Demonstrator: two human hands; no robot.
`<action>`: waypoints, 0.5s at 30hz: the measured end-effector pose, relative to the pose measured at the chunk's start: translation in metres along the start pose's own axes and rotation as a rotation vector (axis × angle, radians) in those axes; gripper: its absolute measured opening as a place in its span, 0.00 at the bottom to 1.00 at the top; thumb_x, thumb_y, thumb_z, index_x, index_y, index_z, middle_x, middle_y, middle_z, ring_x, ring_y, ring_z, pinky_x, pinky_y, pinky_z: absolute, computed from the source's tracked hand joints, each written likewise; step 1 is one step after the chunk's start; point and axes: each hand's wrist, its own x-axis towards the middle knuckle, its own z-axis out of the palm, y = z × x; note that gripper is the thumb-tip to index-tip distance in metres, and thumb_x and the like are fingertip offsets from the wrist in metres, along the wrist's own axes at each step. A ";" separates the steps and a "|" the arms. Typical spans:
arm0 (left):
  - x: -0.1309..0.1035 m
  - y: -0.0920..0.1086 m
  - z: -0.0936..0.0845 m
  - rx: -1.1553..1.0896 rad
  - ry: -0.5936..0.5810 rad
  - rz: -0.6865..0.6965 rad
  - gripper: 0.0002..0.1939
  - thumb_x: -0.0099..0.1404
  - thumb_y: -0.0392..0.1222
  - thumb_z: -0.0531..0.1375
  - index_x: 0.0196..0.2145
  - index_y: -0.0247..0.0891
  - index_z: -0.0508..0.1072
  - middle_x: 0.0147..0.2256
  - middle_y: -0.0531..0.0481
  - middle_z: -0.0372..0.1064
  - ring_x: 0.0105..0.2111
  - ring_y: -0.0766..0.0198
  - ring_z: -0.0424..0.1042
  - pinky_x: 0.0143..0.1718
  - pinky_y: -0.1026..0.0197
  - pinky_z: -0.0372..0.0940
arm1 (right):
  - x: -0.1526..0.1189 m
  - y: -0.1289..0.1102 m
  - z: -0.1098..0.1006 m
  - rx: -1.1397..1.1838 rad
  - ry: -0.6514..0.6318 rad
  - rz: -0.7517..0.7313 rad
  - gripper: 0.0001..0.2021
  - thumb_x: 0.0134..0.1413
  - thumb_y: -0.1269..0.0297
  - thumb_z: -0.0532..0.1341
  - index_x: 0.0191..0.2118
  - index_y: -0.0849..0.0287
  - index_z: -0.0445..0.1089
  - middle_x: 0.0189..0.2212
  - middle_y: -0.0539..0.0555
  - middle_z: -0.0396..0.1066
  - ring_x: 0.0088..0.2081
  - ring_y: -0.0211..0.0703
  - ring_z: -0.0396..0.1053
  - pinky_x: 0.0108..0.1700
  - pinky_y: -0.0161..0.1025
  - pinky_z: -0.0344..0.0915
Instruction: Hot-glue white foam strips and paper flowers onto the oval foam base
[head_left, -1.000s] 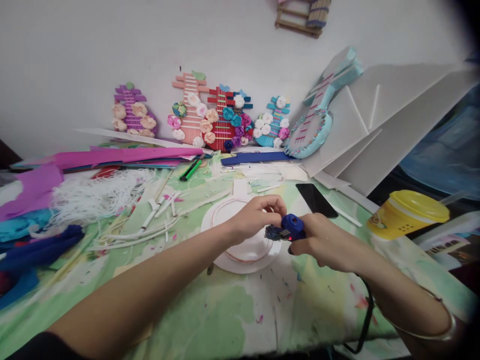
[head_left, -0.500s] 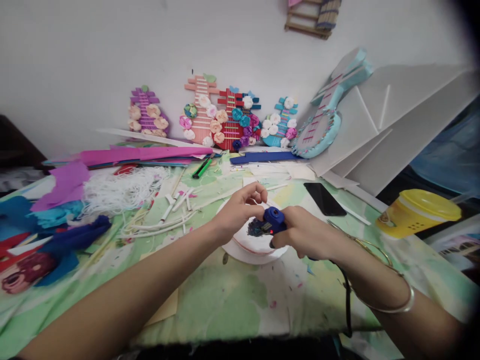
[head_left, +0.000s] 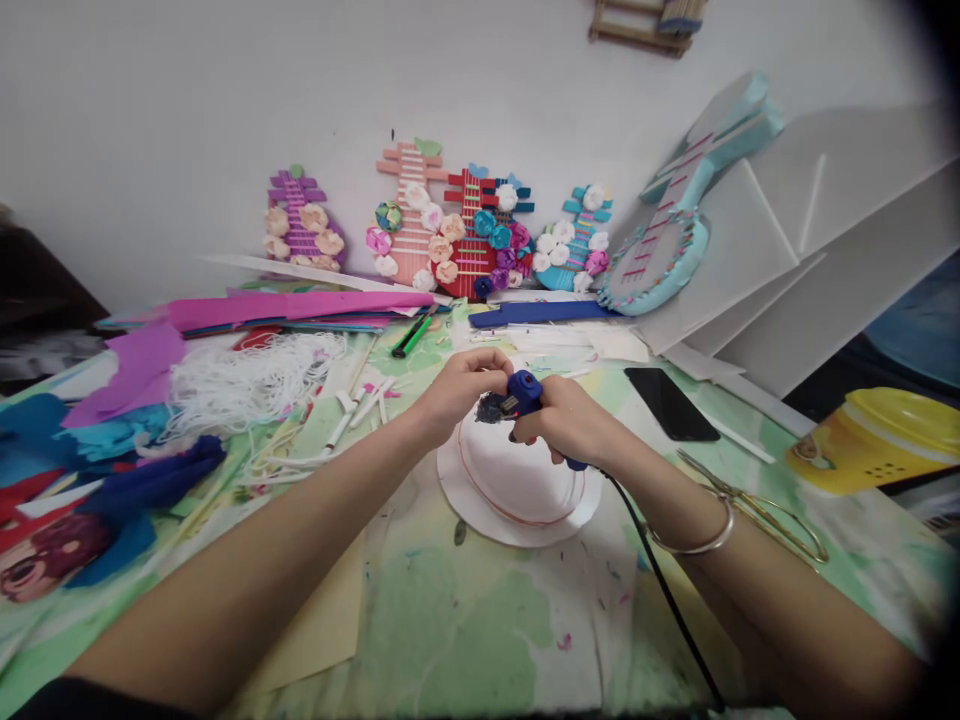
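A round white hat-shaped piece point(head_left: 517, 480) lies on the table before me, with a thin pinkish-orange cord point(head_left: 517, 517) running round its raised middle. Over its far side, my right hand point(head_left: 566, 415) is wrapped around a blue hot glue gun point(head_left: 525, 392), whose black cable runs down to the table's front edge. The gun's nose, dark and crusted, points left. My left hand point(head_left: 469, 385) is closed with bent fingers just left of the gun, at the far side of the white piece. What its fingertips pinch is hidden.
Gold-handled scissors point(head_left: 757, 505) lie beside my right forearm, near a black phone point(head_left: 670, 403) and a yellow tub point(head_left: 877, 440). A green cutter knife point(head_left: 412, 335), white string point(head_left: 247, 385) and felt scraps point(head_left: 142, 370) lie left. Decorated instrument shapes point(head_left: 472, 235) lean on the wall.
Both hands and the glue gun have shifted toward the far side of the white piece, uncovering its near side and the cord. The scissors show more fully as my right forearm moved.
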 end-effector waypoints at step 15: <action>0.002 -0.004 -0.013 0.580 -0.262 0.536 0.06 0.64 0.41 0.56 0.36 0.40 0.73 0.39 0.47 0.61 0.45 0.59 0.61 0.50 0.54 0.53 | -0.014 0.019 -0.019 0.102 -0.046 -0.025 0.06 0.37 0.68 0.62 0.20 0.61 0.63 0.11 0.46 0.59 0.11 0.35 0.60 0.12 0.31 0.53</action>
